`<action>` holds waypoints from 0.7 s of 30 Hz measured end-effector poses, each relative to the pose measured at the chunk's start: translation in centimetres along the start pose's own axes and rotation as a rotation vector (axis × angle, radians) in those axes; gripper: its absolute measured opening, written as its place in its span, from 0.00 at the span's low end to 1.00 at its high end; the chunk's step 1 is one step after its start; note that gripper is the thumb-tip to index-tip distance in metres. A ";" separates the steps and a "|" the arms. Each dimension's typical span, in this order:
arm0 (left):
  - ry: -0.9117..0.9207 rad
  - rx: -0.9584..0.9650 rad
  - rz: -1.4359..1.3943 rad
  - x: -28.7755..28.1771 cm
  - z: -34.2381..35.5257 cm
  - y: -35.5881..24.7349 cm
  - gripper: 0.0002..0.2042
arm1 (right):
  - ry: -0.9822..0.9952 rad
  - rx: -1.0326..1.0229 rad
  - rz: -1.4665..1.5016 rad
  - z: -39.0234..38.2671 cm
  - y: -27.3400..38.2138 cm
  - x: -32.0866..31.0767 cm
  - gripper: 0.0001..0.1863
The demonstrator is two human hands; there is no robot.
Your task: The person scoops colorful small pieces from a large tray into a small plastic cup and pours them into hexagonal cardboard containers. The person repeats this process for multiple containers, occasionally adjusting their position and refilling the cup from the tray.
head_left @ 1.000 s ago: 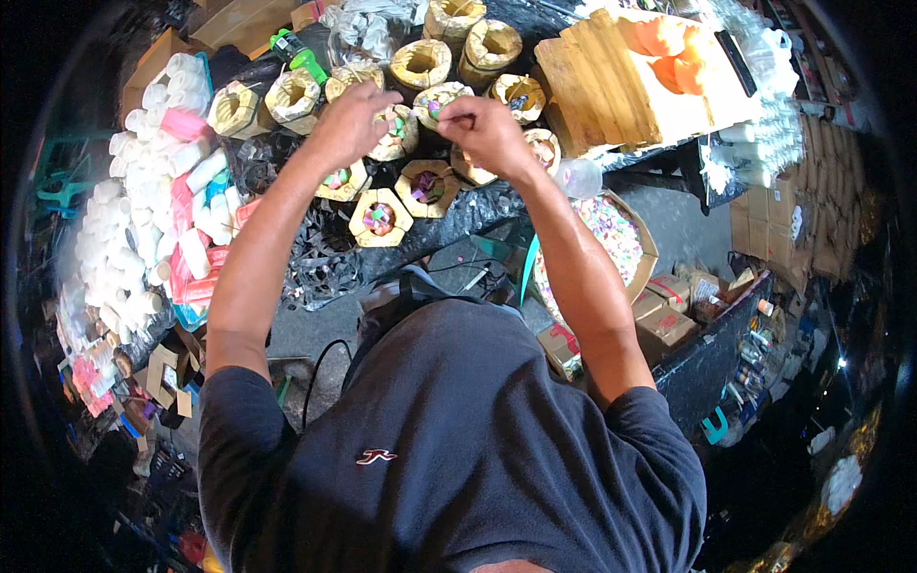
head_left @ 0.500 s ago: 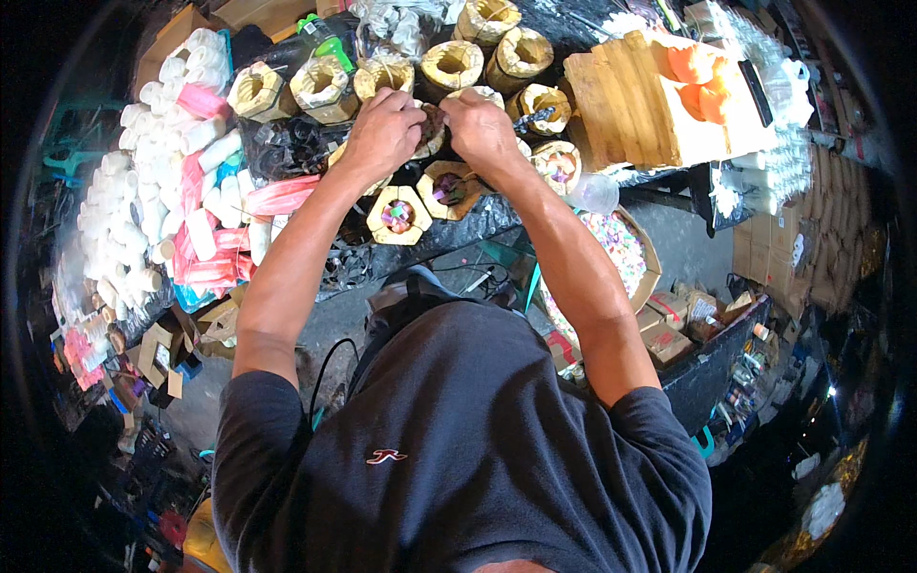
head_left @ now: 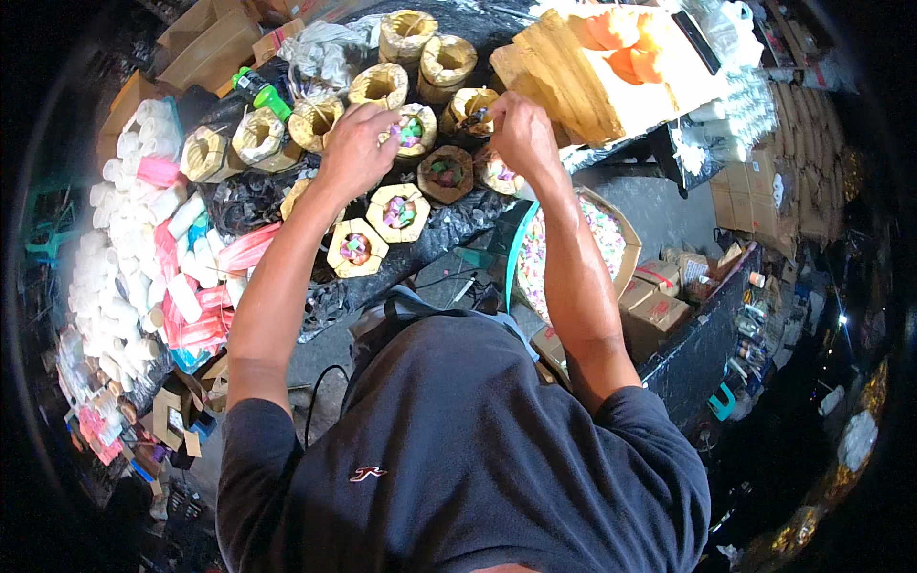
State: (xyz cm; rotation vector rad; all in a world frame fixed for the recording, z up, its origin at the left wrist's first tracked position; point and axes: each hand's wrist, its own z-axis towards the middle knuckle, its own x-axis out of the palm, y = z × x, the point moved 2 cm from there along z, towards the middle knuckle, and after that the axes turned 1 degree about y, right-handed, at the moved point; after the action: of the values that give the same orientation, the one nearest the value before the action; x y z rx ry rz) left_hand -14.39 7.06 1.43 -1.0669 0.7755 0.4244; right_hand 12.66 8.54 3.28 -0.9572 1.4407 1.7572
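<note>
Both my hands are over a cluster of yellowish hexagonal moulds, each with a round hole. My left hand (head_left: 361,145) has its fingers apart beside a mould with green and purple pieces (head_left: 411,131) in it. My right hand (head_left: 523,136) has its fingers bent together at the edge of a mould (head_left: 460,98) with a dark, chain-like item (head_left: 474,117) inside. Whether the fingers grip that item is hidden. Nearer me are a filled yellow mould (head_left: 380,225), another yellow mould (head_left: 340,259) and a brown one (head_left: 432,189).
Behind the hands stand hollow moulds (head_left: 409,38) and a green tool (head_left: 263,93). White cylinders (head_left: 124,248) and pink wrappers (head_left: 196,315) are heaped at left. At right lie a wooden block (head_left: 549,72) and orange pieces (head_left: 621,43); below is a box of colourful bits (head_left: 626,244).
The view has shifted, so the table's things sit further left. My hands have moved apart; the right has gone to the mould with the dark item, uncovering a mould with colourful pieces.
</note>
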 end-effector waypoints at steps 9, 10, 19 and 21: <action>0.185 0.191 0.253 8.1 4.8 -4.6 0.09 | -0.082 0.019 0.133 1.1 -3.2 -1.0 0.19; 0.229 0.186 0.275 8.0 4.7 -4.8 0.09 | -0.097 0.009 0.098 0.8 -3.6 -0.9 0.18; 0.857 0.279 0.598 7.5 7.4 -5.4 0.15 | -0.089 -0.086 0.064 -0.6 -3.5 0.5 0.13; 0.803 0.270 0.465 7.0 7.8 -4.7 0.15 | -0.061 -0.176 0.043 -0.9 -3.4 0.5 0.14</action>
State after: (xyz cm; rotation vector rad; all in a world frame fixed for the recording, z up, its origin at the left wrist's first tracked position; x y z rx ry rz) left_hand -3.89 11.66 1.19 -0.7795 1.7630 0.2568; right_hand 15.40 8.28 1.03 -0.9585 1.2940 1.9533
